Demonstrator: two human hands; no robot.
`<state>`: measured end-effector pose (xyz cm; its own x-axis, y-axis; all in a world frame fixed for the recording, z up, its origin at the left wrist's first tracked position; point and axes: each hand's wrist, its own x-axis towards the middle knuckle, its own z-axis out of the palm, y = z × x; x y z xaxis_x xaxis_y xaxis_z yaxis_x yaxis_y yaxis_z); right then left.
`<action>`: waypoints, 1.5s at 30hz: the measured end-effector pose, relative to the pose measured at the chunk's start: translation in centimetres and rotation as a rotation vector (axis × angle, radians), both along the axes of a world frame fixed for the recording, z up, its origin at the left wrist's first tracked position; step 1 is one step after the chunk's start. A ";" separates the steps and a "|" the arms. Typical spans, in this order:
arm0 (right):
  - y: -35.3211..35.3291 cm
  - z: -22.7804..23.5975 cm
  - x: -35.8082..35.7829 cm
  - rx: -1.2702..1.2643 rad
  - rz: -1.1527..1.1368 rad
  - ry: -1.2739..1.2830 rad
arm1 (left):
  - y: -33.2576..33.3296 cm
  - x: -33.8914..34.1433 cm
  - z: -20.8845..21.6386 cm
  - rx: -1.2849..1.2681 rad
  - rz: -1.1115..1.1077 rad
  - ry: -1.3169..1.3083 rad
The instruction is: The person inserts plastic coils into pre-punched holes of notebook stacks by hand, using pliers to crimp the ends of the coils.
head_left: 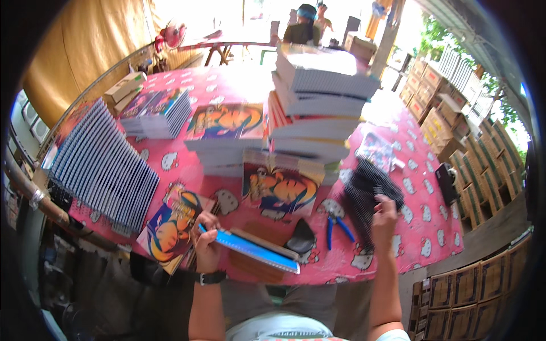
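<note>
My left hand (207, 241), a dark watch at its wrist, grips one end of a blue-edged booklet (250, 250) held on edge above a brown board (244, 268). Beside that hand lie loose colourful booklet covers (170, 224). Over a heap of black spiral binding coils (369, 184) is my right hand (385, 216), its fingers curled together at the coils; whether a coil is between them I cannot make out. Blue-handled pliers (338, 227) lie spread between my hands, next to a dark rounded object (301, 237).
A tall stack of booklets (318, 96) rises mid-table, with illustrated booklets (278, 184) before it. Spiral-bound booklets (105, 167) lean in a row at left. The pink patterned tablecloth (421, 227) covers the table. Cartons (432, 85) line the right; a person (302, 28) is far behind.
</note>
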<state>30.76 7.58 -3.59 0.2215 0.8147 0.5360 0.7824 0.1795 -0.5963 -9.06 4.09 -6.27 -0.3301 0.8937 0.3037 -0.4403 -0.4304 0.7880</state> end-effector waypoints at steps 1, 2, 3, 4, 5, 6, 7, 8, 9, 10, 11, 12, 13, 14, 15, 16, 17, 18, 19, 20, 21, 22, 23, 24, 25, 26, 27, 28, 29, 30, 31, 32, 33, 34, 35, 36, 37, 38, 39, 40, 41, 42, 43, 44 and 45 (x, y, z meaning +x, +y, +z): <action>-0.9 0.9 0.0 0.069 -0.019 0.005 | 0.3 0.0 -0.5 0.005 -0.006 -0.004; -1.8 1.8 -0.4 0.149 -0.039 0.055 | 0.5 0.0 -0.8 0.019 -0.009 -0.009; -2.9 1.9 0.2 0.140 -0.069 0.124 | 0.5 -0.1 -1.1 0.036 -0.014 -0.019; -3.7 2.0 1.2 0.144 -0.102 0.185 | 0.6 -0.3 -1.1 0.040 -0.018 -0.018; -3.7 1.6 1.6 0.163 -0.049 0.268 | 0.7 -0.4 -1.1 0.044 -0.022 -0.016; -3.5 1.4 1.9 0.186 0.002 0.347 | 0.8 -0.3 -1.0 0.051 -0.028 -0.018; -3.3 1.2 2.0 0.210 0.053 0.427 | 0.8 -0.2 -0.8 0.024 -0.008 0.021; -3.3 1.2 2.1 0.114 0.044 0.292 | 0.7 -0.1 -0.4 -0.003 0.011 0.060; -3.2 1.7 2.1 0.018 0.035 0.153 | 0.6 0.3 0.0 -0.029 0.030 0.095; -3.0 2.0 2.2 -0.079 0.025 0.015 | 0.6 0.6 0.2 -0.056 0.048 0.130; -2.5 1.4 2.6 -0.043 0.012 -0.103 | 0.4 -0.3 -0.8 -0.154 0.013 0.226; -2.4 1.4 2.7 -0.097 0.049 0.076 | 0.2 0.1 0.2 -0.175 0.077 0.296; -2.5 1.4 3.0 -0.151 0.079 0.250 | -0.1 1.0 1.8 -0.196 0.134 0.360; -2.5 1.4 3.3 -0.205 0.107 0.425 | -0.1 1.6 2.6 -0.218 0.192 0.424; -2.4 1.6 3.1 -0.105 0.314 0.728 | -0.3 1.8 2.4 -0.186 0.277 0.501; -2.4 2.0 2.9 -0.090 0.386 0.827 | -0.8 2.3 2.4 -0.138 0.397 0.661; -2.5 2.7 2.6 -0.074 0.457 0.927 | -1.6 3.0 2.7 -0.089 0.517 0.820; -2.7 3.2 2.3 -0.059 0.526 1.024 | -2.5 3.9 3.3 -0.037 0.634 0.977; -2.7 3.1 2.5 -0.106 0.555 1.009 | -3.5 5.4 4.3 0.055 0.541 1.134; -2.9 2.8 2.2 -0.161 0.575 0.946 | -4.4 7.0 5.0 0.148 0.448 1.288; -3.3 2.3 1.4 -0.219 0.600 0.883 | -5.0 8.5 4.7 0.141 0.373 1.376; -3.6 2.2 0.3 -0.276 0.626 0.820 | -5.5 9.8 4.2 0.136 0.296 1.461; -3.8 2.3 -1.2 -0.508 0.513 1.010 | -5.8 10.5 3.7 0.130 0.216 1.544; -4.0 2.5 -3.1 -0.517 0.568 0.776 | -5.4 10.6 3.2 0.114 0.226 1.535; -4.2 2.8 -5.3 -0.504 0.618 0.545 | -4.9 10.5 2.9 0.095 0.238 1.530; -4.7 3.3 -6.6 -0.232 0.768 -0.116 | -4.2 10.7 2.9 0.095 0.239 1.516; -5.0 3.4 -7.5 -0.314 0.801 -0.075 | -3.9 10.9 2.9 0.103 0.272 1.528; -5.3 3.5 -8.2 -0.398 0.831 -0.038 | -3.8 11.1 2.8 0.115 0.280 1.519; -5.7 3.6 -9.0 -0.372 0.823 0.032 | -3.9 11.3 2.7 0.126 0.288 1.509; -5.8 3.1 -9.1 -0.367 0.827 0.014 | -4.0 11.4 2.5 0.137 0.290 1.501; -5.7 2.8 -9.3 -0.362 0.831 -0.003 | -4.1 11.4 2.4 0.138 0.302 1.506; -5.6 2.5 -9.5 -0.357 0.835 -0.020 | -4.2 11.3 2.4 0.138 0.313 1.511; -5.4 2.4 -9.5 -0.332 0.847 -0.031 | -4.3 11.3 2.4 0.138 0.325 1.517; -5.3 2.7 -9.6 -0.318 0.844 -0.012 | -4.3 11.2 2.6 0.131 0.284 1.510; -5.2 2.7 -9.9 -0.309 0.846 0.010 | -4.3 10.8 3.1 0.117 0.241 1.505; -5.2 3.0 -9.8 -0.297 0.837 0.028 | -4.3 10.7 3.7 0.114 0.195 1.493; -5.4 3.2 -9.7 -0.307 0.834 0.062 | -4.2 10.4 4.2 0.127 0.141 1.450; -5.7 3.4 -9.6 -0.318 0.831 0.096 | -4.2 9.9 4.8 0.139 0.087 1.407; -5.9 3.5 -9.8 -0.326 0.840 0.134 | -4.3 9.4 5.1 0.145 0.042 1.370; -5.9 3.4 -9.8 -0.289 0.854 0.123 | -4.4 9.0 4.7 0.170 0.074 1.364; -5.8 3.2 -9.8 -0.252 0.868 0.111 | -4.4 8.8 4.1 0.195 0.104 1.358; -5.8 3.1 -9.7 -0.217 0.874 0.097 | -4.3 8.8 3.7 0.223 0.129 1.347; -5.8 3.0 -9.7 -0.201 0.880 0.097 | -4.3 8.9 3.6 0.216 0.142 1.314; -5.7 3.0 -9.7 -0.186 0.886 0.097 | -4.4 9.1 3.6 0.209 0.154 1.282; -5.7 3.0 -9.8 -0.170 0.891 0.097 | -4.4 9.2 3.6 0.202 0.165 1.249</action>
